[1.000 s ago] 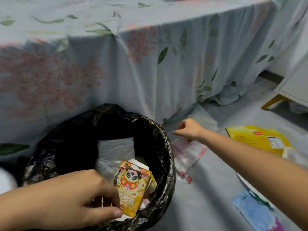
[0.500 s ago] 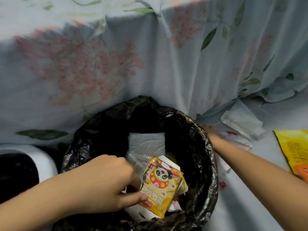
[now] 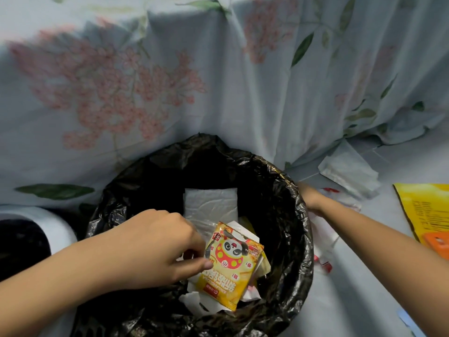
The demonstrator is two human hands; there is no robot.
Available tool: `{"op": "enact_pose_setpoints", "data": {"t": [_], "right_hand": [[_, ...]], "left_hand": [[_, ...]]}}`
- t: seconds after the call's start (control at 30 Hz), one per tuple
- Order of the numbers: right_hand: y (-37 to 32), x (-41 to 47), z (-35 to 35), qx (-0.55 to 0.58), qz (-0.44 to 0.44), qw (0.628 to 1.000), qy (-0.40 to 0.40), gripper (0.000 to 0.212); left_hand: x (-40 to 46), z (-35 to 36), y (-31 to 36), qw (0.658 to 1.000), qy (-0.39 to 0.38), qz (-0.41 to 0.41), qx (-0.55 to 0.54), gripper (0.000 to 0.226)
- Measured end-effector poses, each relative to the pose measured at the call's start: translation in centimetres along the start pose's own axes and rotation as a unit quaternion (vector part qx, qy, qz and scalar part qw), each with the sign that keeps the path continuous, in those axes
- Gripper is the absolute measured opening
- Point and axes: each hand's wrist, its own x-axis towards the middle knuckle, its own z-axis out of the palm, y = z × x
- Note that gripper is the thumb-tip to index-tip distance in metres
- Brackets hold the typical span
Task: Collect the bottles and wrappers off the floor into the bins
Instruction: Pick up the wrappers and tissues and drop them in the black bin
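Note:
A bin lined with a black bag (image 3: 286,181) stands on the floor below me, against a draped floral sheet. My left hand (image 3: 155,249) is over its opening, thumb and fingers pinching the left edge of a yellow panda snack wrapper (image 3: 230,266). A flat white packet (image 3: 210,203) and other wrappers lie inside. My right hand (image 3: 309,198) is just outside the bin's right rim, curled on a clear wrapper with red print (image 3: 323,242) that trails down to the floor. The rim hides its fingertips.
The floral sheet (image 3: 218,81) hangs behind the bin. A white bin with a dark inside (image 3: 56,229) stands at the left. On the floor to the right lie a translucent white bag (image 3: 349,173), a large yellow package (image 3: 427,215) and a blue wrapper (image 3: 408,322).
My view has swung left and closer to the bin. My left hand carried the panda wrapper further over the opening. My right hand came in to the bin's right rim with the clear wrapper.

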Motion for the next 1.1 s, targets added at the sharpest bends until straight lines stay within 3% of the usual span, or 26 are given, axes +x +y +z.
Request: {"op": "enact_pose_setpoints", "data": {"t": [0.17,0.23,0.3,0.47,0.57,0.77,0.83,0.9,0.97,1.03,1.1], "right_hand": [[1.0,-2.0,-1.7,0.141,0.002,0.990,-0.001,0.027],[0.8,-3.1,-2.4,0.185,0.007,0.983,0.017,0.043],[0.6,-4.2,-3.5,0.185,0.002,0.983,0.020,0.043],[1.0,-7.4,-7.0,0.171,0.017,0.985,0.012,0.018],[1.3,-10.0,-9.2,0.180,0.030,0.983,0.032,0.016],[-0.4,-15.2,-12.7,0.253,0.004,0.963,0.087,0.019],[-1.6,-16.6,-13.6,0.309,-0.023,0.945,0.105,0.020],[-3.2,-18.0,-14.2,0.368,-0.053,0.922,0.112,0.020],[-4.9,-19.4,-14.5,0.431,-0.088,0.892,0.101,0.020],[-6.4,-20.7,-14.2,0.480,-0.115,0.867,0.074,0.026],[-7.5,-21.5,-13.4,0.508,-0.135,0.850,0.034,0.036]], "left_hand": [[0.3,0.1,0.2,1.000,0.001,0.007,0.002,0.049],[0.2,0.1,0.3,1.000,0.006,0.012,-0.002,0.052],[0.0,0.0,0.5,1.000,0.009,0.014,-0.002,0.053],[-0.3,-0.4,1.2,0.999,0.018,0.026,0.001,0.050],[-0.5,-1.0,1.9,0.999,0.039,0.023,-0.011,0.055],[0.7,-2.4,2.2,0.989,0.042,-0.010,-0.139,0.053],[1.1,-2.6,2.7,0.975,0.077,-0.033,-0.205,0.042],[1.5,-3.1,3.6,0.952,0.129,-0.055,-0.272,0.045],[2.0,-3.5,4.3,0.909,0.172,-0.075,-0.372,0.070],[2.4,-4.4,5.0,0.825,0.169,-0.119,-0.526,0.095],[3.0,-5.2,5.7,0.721,0.136,-0.136,-0.665,0.094]]}}
